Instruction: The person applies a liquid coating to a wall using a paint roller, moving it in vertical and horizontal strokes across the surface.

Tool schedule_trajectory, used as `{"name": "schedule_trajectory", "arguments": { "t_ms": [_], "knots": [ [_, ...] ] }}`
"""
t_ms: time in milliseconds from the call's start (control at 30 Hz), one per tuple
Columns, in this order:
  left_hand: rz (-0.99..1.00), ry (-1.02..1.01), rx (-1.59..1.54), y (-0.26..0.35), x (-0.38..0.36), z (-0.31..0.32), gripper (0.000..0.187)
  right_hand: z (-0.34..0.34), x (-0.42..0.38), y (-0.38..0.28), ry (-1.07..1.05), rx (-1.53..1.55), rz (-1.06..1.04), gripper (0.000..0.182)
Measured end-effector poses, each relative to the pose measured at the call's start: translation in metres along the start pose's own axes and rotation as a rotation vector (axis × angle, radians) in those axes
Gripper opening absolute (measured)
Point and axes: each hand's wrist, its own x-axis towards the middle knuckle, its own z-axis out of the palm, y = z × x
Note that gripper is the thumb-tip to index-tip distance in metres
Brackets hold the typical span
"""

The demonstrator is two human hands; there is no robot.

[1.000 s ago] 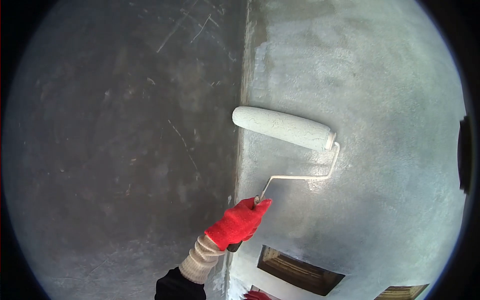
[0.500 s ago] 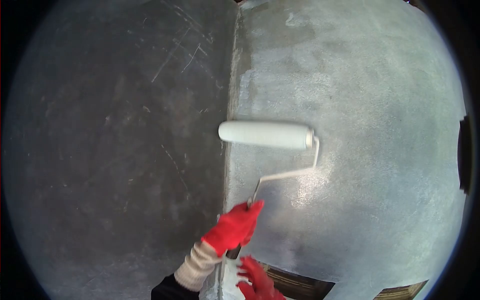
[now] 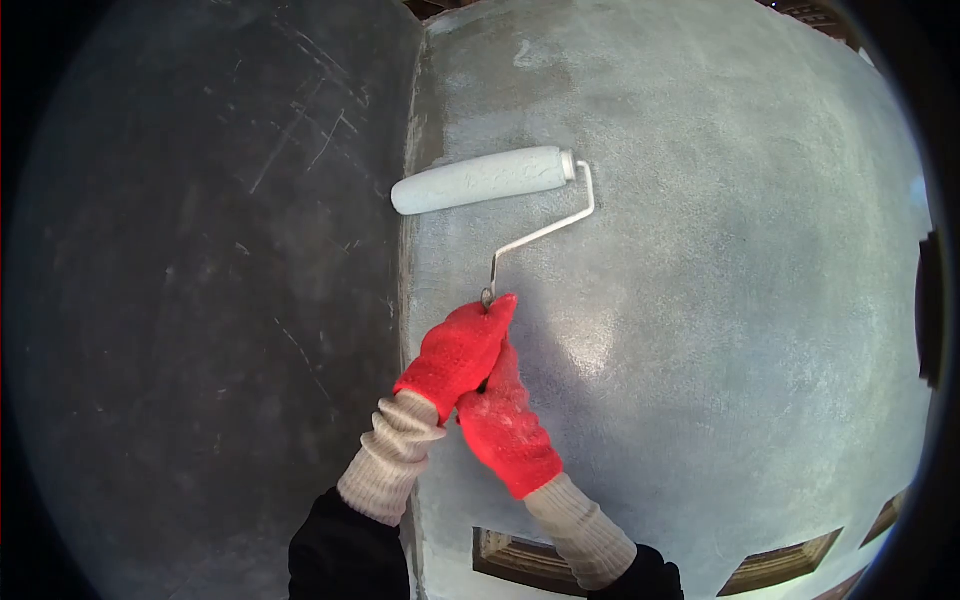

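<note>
A paint roller (image 3: 485, 181) with a white, paint-coated sleeve lies against the light wall, its far end reaching the wall's corner. From it a bent wire frame runs down to the handle, which my gloves mostly hide. My left hand (image 3: 455, 352), in a red glove with a beige cuff, is wrapped round the handle just below the frame. Lower on the same handle my right hand (image 3: 505, 425), gloved alike, is closed round it, touching the left. Wet, shiny paint coats the light wall (image 3: 690, 290) around the roller.
A dark grey wall (image 3: 200, 300) with scratches meets the light wall at a vertical corner on the left. Near the bottom are recessed openings (image 3: 525, 560) with brown frames. A dark fixture (image 3: 929, 310) sits at the right edge.
The roller has moved up the wall and tilted, its frame end now higher. My right hand has come up from the bottom and closed on the handle below my left.
</note>
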Motion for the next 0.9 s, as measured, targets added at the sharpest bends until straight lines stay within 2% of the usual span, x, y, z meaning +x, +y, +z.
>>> {"name": "schedule_trajectory", "arguments": {
  "t_ms": [33,100,133,200,233,300,333,367,433,500,667,733,767,800,867,900],
  "knots": [
    [0.017,0.027,0.141,0.007,-0.002,-0.001,0.057,0.001,0.003,0.000,0.066,0.035,-0.059,0.069],
    [0.010,0.002,0.041,0.020,-0.006,0.001,0.060,0.002,0.008,0.009,0.137,0.061,-0.113,0.067],
    [0.001,-0.014,-0.053,0.025,-0.010,0.002,0.064,0.001,0.011,0.018,0.270,-0.031,-0.326,0.065],
    [0.046,-0.034,-0.079,0.038,-0.020,-0.001,0.062,-0.006,0.009,0.021,0.400,-0.123,-0.545,0.063],
    [0.066,-0.048,-0.095,0.036,-0.021,-0.001,0.061,-0.015,0.001,0.014,0.326,0.005,-0.388,0.064],
    [0.162,-0.020,-0.230,0.022,-0.023,0.001,0.056,-0.034,-0.009,0.001,0.258,0.124,-0.226,0.065],
    [0.237,0.021,-0.351,0.011,-0.027,0.002,0.051,-0.045,-0.009,-0.008,0.288,0.143,-0.208,0.064],
    [0.240,0.012,-0.356,0.002,-0.034,0.003,0.051,-0.056,-0.007,-0.014,0.319,0.161,-0.192,0.063],
    [0.198,0.078,-0.625,-0.020,-0.054,0.002,0.040,-0.075,-0.004,-0.018,0.357,0.087,-0.204,0.062],
    [0.262,0.099,-0.666,-0.045,-0.078,-0.005,0.037,-0.094,0.001,-0.013,0.431,-0.136,-0.270,0.063],
    [0.203,-0.005,-0.737,-0.095,-0.122,-0.029,0.027,-0.120,0.005,-0.023,0.425,-0.302,-0.269,0.064],
    [0.190,-0.036,-0.741,-0.111,-0.121,-0.037,0.026,-0.120,0.007,-0.037,0.343,-0.129,-0.028,0.062],
    [0.172,-0.055,-0.733,-0.118,-0.119,-0.042,0.026,-0.120,0.010,-0.029,0.347,-0.137,-0.028,0.062],
    [0.177,-0.059,-0.738,-0.124,-0.117,-0.050,0.026,-0.121,0.016,-0.013,0.338,-0.224,-0.182,0.063],
    [0.212,-0.064,-0.604,-0.132,-0.114,-0.061,0.026,-0.117,0.010,0.000,0.330,-0.319,-0.336,0.063],
    [0.207,-0.072,-0.612,-0.132,-0.116,-0.062,0.026,-0.110,-0.004,0.005,0.328,-0.359,-0.305,0.062]
  ]
}}
